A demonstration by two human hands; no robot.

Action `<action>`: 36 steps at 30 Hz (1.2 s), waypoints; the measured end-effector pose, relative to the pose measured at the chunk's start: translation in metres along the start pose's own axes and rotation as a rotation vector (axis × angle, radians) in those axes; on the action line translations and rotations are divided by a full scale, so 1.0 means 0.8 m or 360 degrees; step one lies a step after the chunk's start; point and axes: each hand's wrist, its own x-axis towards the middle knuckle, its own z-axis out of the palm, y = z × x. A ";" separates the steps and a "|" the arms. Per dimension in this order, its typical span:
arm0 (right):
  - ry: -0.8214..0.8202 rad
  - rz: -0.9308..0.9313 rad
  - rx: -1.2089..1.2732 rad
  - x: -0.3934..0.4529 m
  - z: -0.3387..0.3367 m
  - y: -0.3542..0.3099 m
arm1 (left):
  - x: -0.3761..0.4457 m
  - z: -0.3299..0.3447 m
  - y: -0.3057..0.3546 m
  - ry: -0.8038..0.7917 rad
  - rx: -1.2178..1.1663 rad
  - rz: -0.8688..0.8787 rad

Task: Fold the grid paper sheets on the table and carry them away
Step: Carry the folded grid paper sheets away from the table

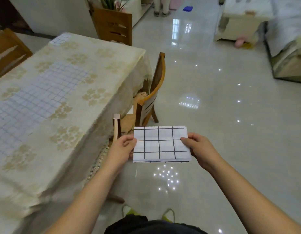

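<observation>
I hold a folded stack of white grid paper (160, 144) with black lines in front of me, above the floor and to the right of the table. My left hand (123, 146) pinches its left edge and my right hand (198, 146) pinches its right edge. On the table (112, 53), under or within the cream flowered cloth, a large pale grid sheet (36, 97) lies flat, and another small grid patch (60, 39) shows at the far corner.
A wooden chair (156, 88) stands tucked at the table's right side and another chair (114, 26) at its far end. A third chair back (8, 51) is at the left. Glossy tiled floor (214, 115) stretches ahead; covered furniture (284, 39) and a person's legs (160, 5) stand far off.
</observation>
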 end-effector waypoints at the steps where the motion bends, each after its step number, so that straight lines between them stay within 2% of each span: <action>1: 0.0029 -0.0005 0.0012 -0.001 -0.014 0.001 | 0.003 0.012 0.003 -0.0027 0.0021 -0.0002; 13: 0.0301 0.0054 0.0159 0.046 -0.087 0.001 | 0.068 0.092 0.045 -0.0373 0.0304 -0.0052; 18: 0.0357 0.0079 0.0141 0.096 -0.099 -0.021 | 0.135 0.110 0.060 -0.0371 0.0240 -0.0101; 27: 0.0497 0.0061 0.0222 0.173 -0.116 -0.072 | 0.246 0.154 0.122 -0.0542 0.0216 -0.0095; 36: 0.0623 0.0051 0.0236 0.261 -0.198 -0.111 | 0.337 0.258 0.184 -0.0551 0.0182 -0.0155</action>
